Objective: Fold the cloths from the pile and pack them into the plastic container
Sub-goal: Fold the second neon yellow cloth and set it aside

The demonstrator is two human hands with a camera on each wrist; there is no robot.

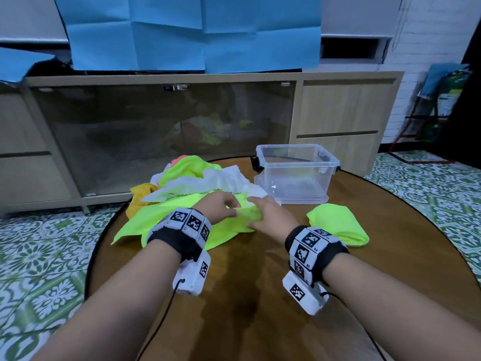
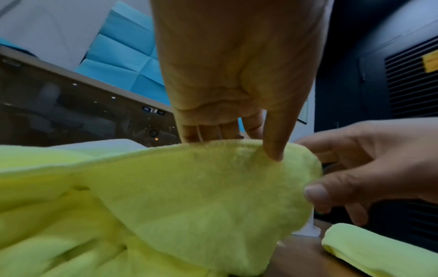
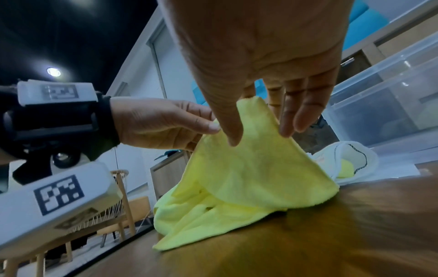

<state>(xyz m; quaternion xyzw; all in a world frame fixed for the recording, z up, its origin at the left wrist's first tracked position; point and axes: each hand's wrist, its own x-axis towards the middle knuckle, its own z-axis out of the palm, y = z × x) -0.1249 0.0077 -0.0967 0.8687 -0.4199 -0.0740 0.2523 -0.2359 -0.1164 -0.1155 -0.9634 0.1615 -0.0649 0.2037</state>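
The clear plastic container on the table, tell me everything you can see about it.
The plastic container is a clear, rectangular tub with a thick rim and dark latch clips at both ends. It stands upright and lidless on the round wooden table, seemingly on a clear flat piece. No cloth is visible inside. Neither hand touches it.

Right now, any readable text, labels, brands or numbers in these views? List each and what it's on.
No readable words or numbers.
Black-and-white square marker codes on the white wristbands and camera housings: patterns only, tiny print beside them too small to read.
Yellow sticker on the dark louvred panel: blurred.
Green and white package on the rack at the right: print illegible.
Small label on the wooden cabinet's glass door: unreadable.
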